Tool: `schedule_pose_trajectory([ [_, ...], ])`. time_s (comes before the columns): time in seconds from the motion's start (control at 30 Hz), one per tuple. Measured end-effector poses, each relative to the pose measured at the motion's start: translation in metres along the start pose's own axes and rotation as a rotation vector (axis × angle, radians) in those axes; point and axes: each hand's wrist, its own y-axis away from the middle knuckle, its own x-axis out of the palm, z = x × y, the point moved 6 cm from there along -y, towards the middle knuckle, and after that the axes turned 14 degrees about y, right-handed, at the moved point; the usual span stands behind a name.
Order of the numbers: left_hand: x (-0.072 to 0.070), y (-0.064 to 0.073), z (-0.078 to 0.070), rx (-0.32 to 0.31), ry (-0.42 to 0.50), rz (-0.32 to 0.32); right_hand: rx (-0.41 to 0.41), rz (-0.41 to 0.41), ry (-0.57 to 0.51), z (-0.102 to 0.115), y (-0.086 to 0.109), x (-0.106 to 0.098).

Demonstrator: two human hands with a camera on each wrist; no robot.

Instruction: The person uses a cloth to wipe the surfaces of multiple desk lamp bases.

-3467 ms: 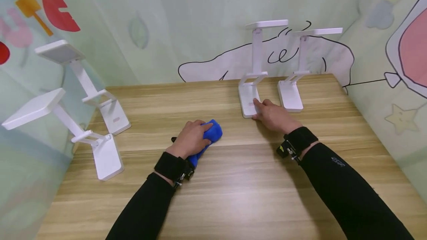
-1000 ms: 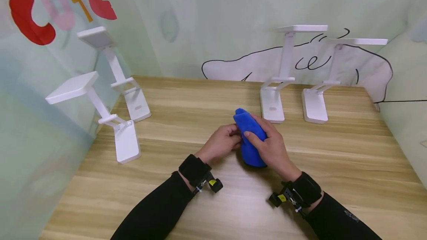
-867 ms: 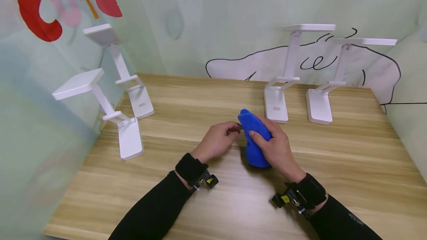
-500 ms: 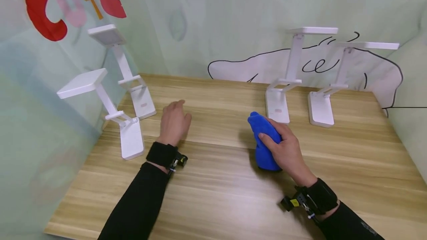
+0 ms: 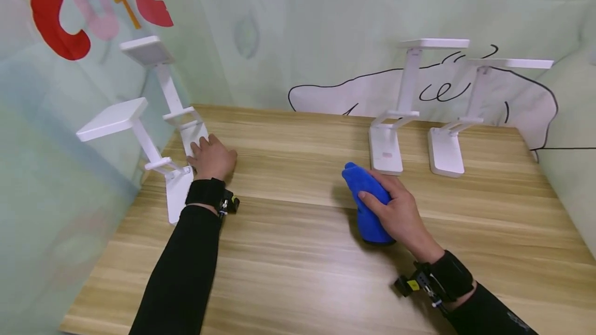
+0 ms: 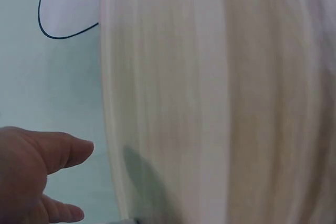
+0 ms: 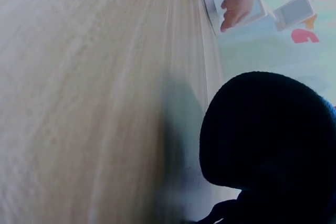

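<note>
My right hand [image 5: 398, 211] grips a blue, soft cloth bundle [image 5: 368, 206], thumb on top, a little above the wooden table; its lower end is dark. In the right wrist view the bundle [image 7: 268, 129] is a dark rounded shape. My left hand [image 5: 213, 158] is at the base of the rear left white desk lamp [image 5: 169, 89], fingers spread over it and hiding its front part. Thumb [image 6: 68, 150] and a finger stand apart in the left wrist view. The front left lamp [image 5: 177, 195] stands beside that wrist, its base partly covered.
Two more white desk lamps, one with a pinkish mark [image 5: 385, 155] on its base and another [image 5: 446, 151] right of it, stand at the back right. A printed curtain [image 5: 261, 30] hangs behind the table [image 5: 288, 273] and along both sides.
My left hand has left the bundle and moved left to the rear left lamp's base. The bundle passed from my left hand to my right hand, which earlier touched a right-side lamp's base.
</note>
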Motion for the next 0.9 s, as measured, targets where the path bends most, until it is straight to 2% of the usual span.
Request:
schedule_pose_trajectory([
  [0.2, 0.0005, -0.0026, 0.0062, -0.021, -0.038, 0.033, 0.012, 0.006, 0.008, -0.0018, -0.0009, 0.0015],
  [0.43, 0.0014, -0.0018, 0.0067, -0.032, -0.073, 0.031, 0.016, 0.016, 0.006, -0.0035, -0.0015, 0.0031],
  [0.9, 0.0073, 0.0007, 0.0078, -0.002, -0.036, 0.066, 0.019, 0.014, 0.011, -0.0072, -0.002, 0.0052],
])
